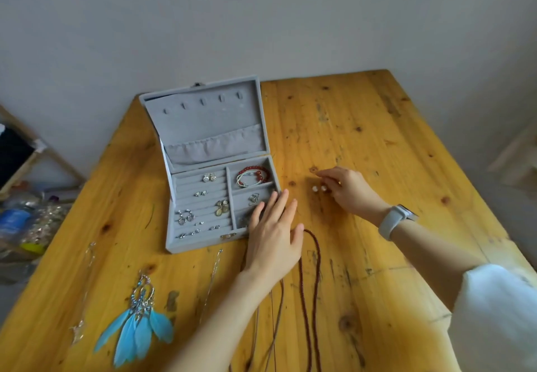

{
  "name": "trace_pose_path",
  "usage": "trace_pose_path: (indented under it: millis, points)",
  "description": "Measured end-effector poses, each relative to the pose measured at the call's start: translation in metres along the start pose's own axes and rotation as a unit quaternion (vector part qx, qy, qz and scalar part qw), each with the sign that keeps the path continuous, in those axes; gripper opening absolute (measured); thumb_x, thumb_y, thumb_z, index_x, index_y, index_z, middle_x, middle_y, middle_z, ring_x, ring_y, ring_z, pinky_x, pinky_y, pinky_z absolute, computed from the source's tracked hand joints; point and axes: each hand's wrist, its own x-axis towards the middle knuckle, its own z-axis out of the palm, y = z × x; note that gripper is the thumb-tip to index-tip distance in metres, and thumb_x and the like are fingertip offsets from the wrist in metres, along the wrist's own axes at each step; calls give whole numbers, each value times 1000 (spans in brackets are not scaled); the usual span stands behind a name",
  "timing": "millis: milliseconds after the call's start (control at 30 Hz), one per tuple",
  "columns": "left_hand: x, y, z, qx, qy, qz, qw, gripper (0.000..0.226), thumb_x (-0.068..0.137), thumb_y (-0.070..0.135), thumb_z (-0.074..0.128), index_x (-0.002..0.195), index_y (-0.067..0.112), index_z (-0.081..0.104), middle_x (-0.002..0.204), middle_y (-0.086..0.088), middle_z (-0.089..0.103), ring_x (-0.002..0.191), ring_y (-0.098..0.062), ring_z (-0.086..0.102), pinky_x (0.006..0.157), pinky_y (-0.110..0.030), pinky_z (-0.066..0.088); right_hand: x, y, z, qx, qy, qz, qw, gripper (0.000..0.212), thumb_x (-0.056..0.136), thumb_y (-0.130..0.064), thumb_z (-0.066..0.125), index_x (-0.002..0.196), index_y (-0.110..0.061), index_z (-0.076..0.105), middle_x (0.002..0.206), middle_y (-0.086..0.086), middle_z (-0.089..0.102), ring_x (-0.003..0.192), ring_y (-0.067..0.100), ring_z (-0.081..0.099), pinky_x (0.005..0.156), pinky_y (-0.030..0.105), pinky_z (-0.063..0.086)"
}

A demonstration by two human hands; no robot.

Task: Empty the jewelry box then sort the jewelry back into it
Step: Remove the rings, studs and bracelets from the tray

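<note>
While the right hand (347,190) curls its fingers (327,174) down onto two small pearl earrings (319,188) on the worktop (377,139), whether it pinches them cannot be told; the left hand (274,233) lies flat with fingers straight, fingertips at the front right corner of the open grey jewelry box (215,174). Earrings fill the box's slotted left section, and a red bead bracelet (253,174) lies in its rear right compartment. A dark beaded necklace (316,284) lies just right of the left hand, and a blue feather earring (139,322) lies near the worktop's front left.

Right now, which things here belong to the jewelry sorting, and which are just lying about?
Job: jewelry box, pearl earrings at the right hand, bead necklace, feather earrings, left hand.
Lying about: clutter and wooden rack beside the table.
</note>
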Motion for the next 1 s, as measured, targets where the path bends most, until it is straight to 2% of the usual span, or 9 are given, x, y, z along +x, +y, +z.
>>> trace_pose_path:
  millis: [200, 333, 433, 500, 633, 733, 800, 900, 1000]
  points:
    - [-3, -2, -2, -66, 29, 2, 997, 53, 85, 35, 33, 126, 11, 54, 141, -3, 44, 133, -15, 33, 110, -29, 15, -6, 1, 0, 13, 10, 8, 1000, 42, 90, 6, 33, 122, -10, 54, 113, 10, 57, 101, 24, 55, 84, 27, 42]
    - [-4, -8, -7, -126, 50, 12, 991, 40, 87, 21, 43, 123, 8, 57, 134, -4, 50, 126, -10, 38, 105, -26, 30, -7, 1, 1, 5, 34, 12, 999, 36, 92, 1, 36, 120, -10, 56, 114, 10, 56, 104, 25, 54, 83, 24, 40]
    - [-4, -22, -16, -112, 91, 19, 989, 38, 86, 24, 39, 113, 9, 63, 118, -4, 58, 110, -11, 46, 96, -28, 40, -2, -9, 3, 9, 79, 15, 997, 30, 94, -4, 38, 115, -9, 60, 109, 10, 57, 98, 24, 55, 76, 17, 32]
    - [-4, -39, -23, -82, 122, 3, 989, 37, 84, 24, 40, 107, 10, 65, 108, -3, 61, 102, -14, 49, 89, -31, 40, 3, -22, 7, 7, 105, -5, 994, 28, 94, -5, 40, 113, -7, 60, 107, 10, 58, 95, 24, 56, 74, 13, 30]
    - [-3, -80, -44, 19, 171, -77, 982, 31, 78, 23, 45, 98, 18, 68, 101, 2, 64, 93, -18, 52, 79, -34, 36, 17, -53, 24, 9, 119, -58, 991, 26, 92, -6, 44, 111, -8, 62, 104, 9, 60, 94, 24, 56, 76, 19, 34]
    - [1, -107, -57, 67, 179, -130, 973, 25, 72, 10, 65, 95, 17, 69, 99, -1, 64, 91, -26, 56, 75, -37, 38, 30, -83, 42, 18, 100, -101, 990, 24, 91, -9, 47, 108, -9, 63, 103, 10, 61, 98, 27, 55, 81, 31, 42]
    - [5, -121, -62, 84, 179, -158, 967, 27, 68, 5, 72, 94, 15, 69, 101, -5, 64, 92, -31, 56, 75, -40, 38, 40, -103, 55, 13, 72, -127, 989, 24, 90, -10, 49, 109, -9, 63, 106, 12, 61, 105, 30, 53, 86, 38, 44]
    - [5, -134, -63, 87, 196, -186, 959, 30, 68, 5, 73, 97, 11, 68, 108, -9, 62, 96, -34, 55, 75, -43, 39, 57, -130, 76, -15, 42, -154, 987, 27, 90, -12, 49, 114, -10, 62, 108, 15, 61, 105, 34, 51, 87, 40, 42]
    - [4, -138, -61, 80, 211, -177, 958, 31, 70, 6, 71, 100, 12, 66, 110, -6, 62, 99, -28, 49, 76, -40, 36, 71, -148, 94, -74, 15, -151, 986, 31, 93, -21, 46, 121, -16, 57, 114, 11, 57, 110, 31, 45, 91, 40, 38]
